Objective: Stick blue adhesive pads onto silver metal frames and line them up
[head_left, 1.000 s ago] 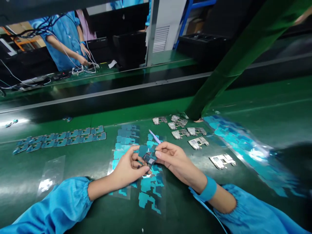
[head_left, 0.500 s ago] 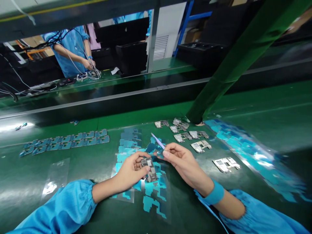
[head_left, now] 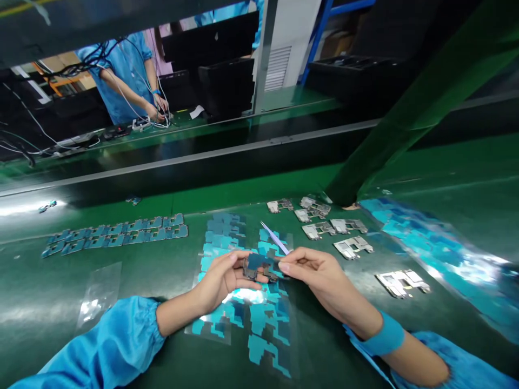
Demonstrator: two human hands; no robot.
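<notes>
My left hand (head_left: 221, 278) holds a small circuit board (head_left: 256, 263) by its left end, with some fingers beneath it. The board's upper face shows a dark blue film. My right hand (head_left: 318, 270) pinches the board's right end between thumb and forefinger. Lilac tweezers (head_left: 275, 237) are also tucked in that hand, tips pointing up and left, away from the board. Below both hands lie clear sheets with blue cut-out films (head_left: 259, 348), partly hidden by the hands and board.
Two rows of blue-faced boards (head_left: 117, 235) lie at left, near a clear plastic sheet (head_left: 99, 294). Several metal-faced boards (head_left: 352, 247) are at right, before a green post (head_left: 381, 140). More blue film sheets (head_left: 441, 265) lie beyond. Across the bench, a co-worker (head_left: 125, 81) handles cables.
The board has turned from its metal side to its blue-film face. My right fingers have come onto its right end. The whole view has shifted slightly, with things lying farther right.
</notes>
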